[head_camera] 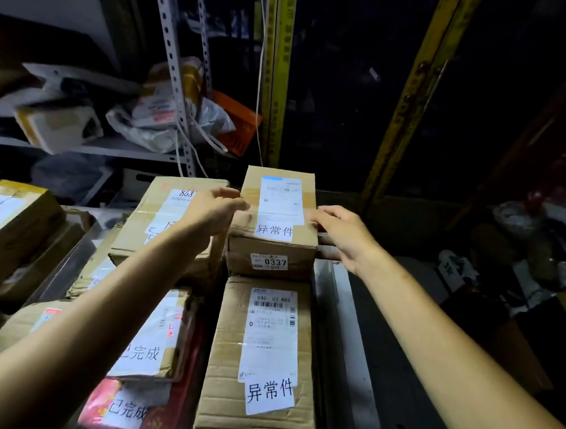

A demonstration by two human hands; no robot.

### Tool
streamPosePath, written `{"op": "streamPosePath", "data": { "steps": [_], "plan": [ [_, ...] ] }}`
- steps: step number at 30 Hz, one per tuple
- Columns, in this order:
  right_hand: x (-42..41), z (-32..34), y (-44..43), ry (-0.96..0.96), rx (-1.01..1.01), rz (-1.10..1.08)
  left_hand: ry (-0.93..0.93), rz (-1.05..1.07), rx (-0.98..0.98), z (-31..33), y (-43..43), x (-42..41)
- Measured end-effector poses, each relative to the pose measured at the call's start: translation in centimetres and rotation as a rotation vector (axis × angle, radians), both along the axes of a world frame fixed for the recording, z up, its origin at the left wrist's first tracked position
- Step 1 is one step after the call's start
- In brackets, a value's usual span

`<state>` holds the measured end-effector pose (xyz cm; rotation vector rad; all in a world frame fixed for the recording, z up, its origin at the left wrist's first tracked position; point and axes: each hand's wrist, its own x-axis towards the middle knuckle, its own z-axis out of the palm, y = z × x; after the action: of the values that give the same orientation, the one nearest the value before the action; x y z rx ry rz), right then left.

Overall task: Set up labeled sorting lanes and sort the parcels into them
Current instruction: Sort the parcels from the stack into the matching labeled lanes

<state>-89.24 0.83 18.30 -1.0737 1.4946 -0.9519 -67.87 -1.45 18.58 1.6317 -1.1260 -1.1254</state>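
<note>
Cardboard parcels sit in two lanes on a dim worktop, seen from above over a person's two bare forearms.

In the right lane, a far box (274, 246) stands behind a longer near box (228, 373), the two touching end to end. Each carries a white shipping label and a handwritten strip reading 异常件: one on the far box (273, 230), one at the near end of the near box (270, 392). A small sticker (269, 262) on the near face of the far box reads 0337.

Both hands are at the far box, one on each side and well apart. The left hand (216, 210) meets the left top edge; the view is poor, so whether its fingers curl over that edge or only touch it cannot be told. The right hand (343, 235) lies against the right top edge with fingers loosely extended, not wrapped round the box.

In the left lane, just beside, a large carton (153, 216) lies far, a flatter carton (142, 354) marked 已完成 lies nearer, and a red packet (108, 400) with the same words lies nearest. Another taped box (15, 224) sits at far left.

Beyond, a metal shelf (117, 150) holds loose bags and parcels, and yellow posts (279, 86) rise against darkness. A grey ledge (342, 312) runs along the right of the lanes.
</note>
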Motion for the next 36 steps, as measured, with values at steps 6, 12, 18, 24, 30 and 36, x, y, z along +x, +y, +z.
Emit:
{"op": "streamPosePath", "data": {
  "steps": [6, 12, 18, 24, 30, 36],
  "plan": [
    [0.1, 2.8, 2.8, 0.083, -0.237, -0.005, -0.116, -0.069, -0.227, 2.8, 2.9, -1.5],
    [4.1, 4.8, 5.4, 0.07, -0.416, 0.13, -0.138, -0.144, -0.266, 5.3, 8.0, -0.4],
    [13.6, 4.3, 6.4, 0.078, -0.324, 0.433, -0.356, -0.1, -0.281, 4.5, 12.6, 5.6],
    [23.4, 4.3, 8.2, 0.027, -0.281, 0.69, -0.366, 0.072, -0.197, 5.1, 18.9, 16.1],
    [35.8, 5.8, 11.2, 0.075, -0.364, 0.882, -0.393, 0.294, -0.142, 5.8, 25.0, 27.5],
    [48.7, 6.3, 15.7, 0.117, -0.375, 1.079, -0.395, 0.393, -0.149, 6.9, 31.3, 38.5]
  ]
}}
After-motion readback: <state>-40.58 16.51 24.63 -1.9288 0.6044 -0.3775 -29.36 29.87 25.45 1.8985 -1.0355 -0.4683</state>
